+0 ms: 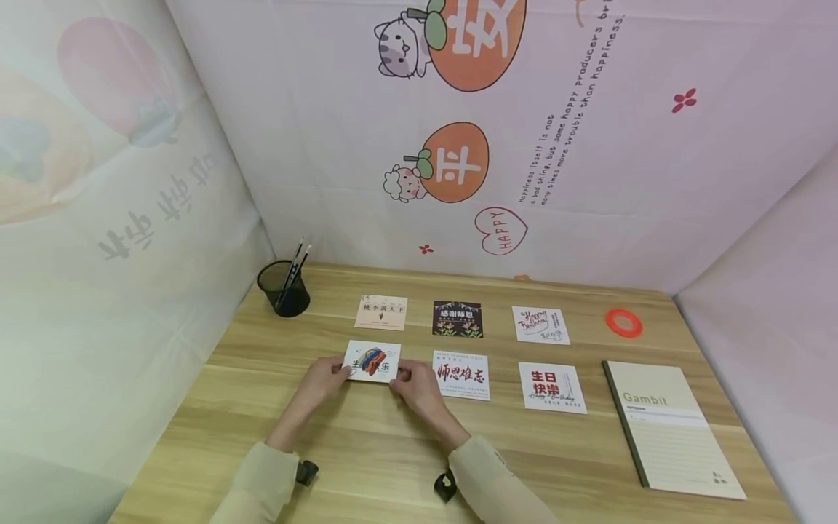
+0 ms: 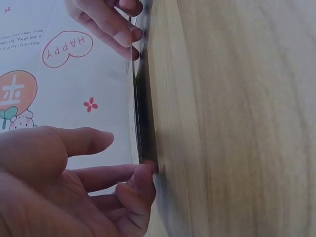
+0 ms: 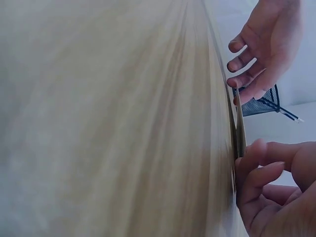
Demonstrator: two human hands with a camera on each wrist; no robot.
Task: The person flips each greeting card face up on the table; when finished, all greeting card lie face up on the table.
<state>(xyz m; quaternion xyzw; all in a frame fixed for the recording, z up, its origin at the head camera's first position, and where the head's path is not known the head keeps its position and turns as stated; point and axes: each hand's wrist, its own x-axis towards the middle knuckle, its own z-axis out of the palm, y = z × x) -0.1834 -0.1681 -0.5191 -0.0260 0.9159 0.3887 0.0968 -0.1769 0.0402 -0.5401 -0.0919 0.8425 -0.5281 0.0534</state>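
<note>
A white greeting card (image 1: pixel 372 358) with a blue and orange drawing and black lettering is held between both hands in the head view. My left hand (image 1: pixel 325 380) pinches its left edge, and my right hand (image 1: pixel 419 389) grips the lower right corner. Seen edge-on in the left wrist view, the card (image 2: pixel 138 108) is a thin strip close over the tabletop, with a dark shadow beneath. Behind it is a peach card (image 1: pixel 380 313); to its right, a white card with red script (image 1: pixel 462 374) lies partly behind my right hand.
Farther right lie a black card (image 1: pixel 457 319), a Happy Birthday card (image 1: pixel 541 324) and a red-lettered card (image 1: pixel 553 388). An orange-red ring (image 1: pixel 623 322) and a notebook (image 1: pixel 674 429) sit at the right. A black mesh pen cup (image 1: pixel 288 297) stands at the back left, near the fabric walls.
</note>
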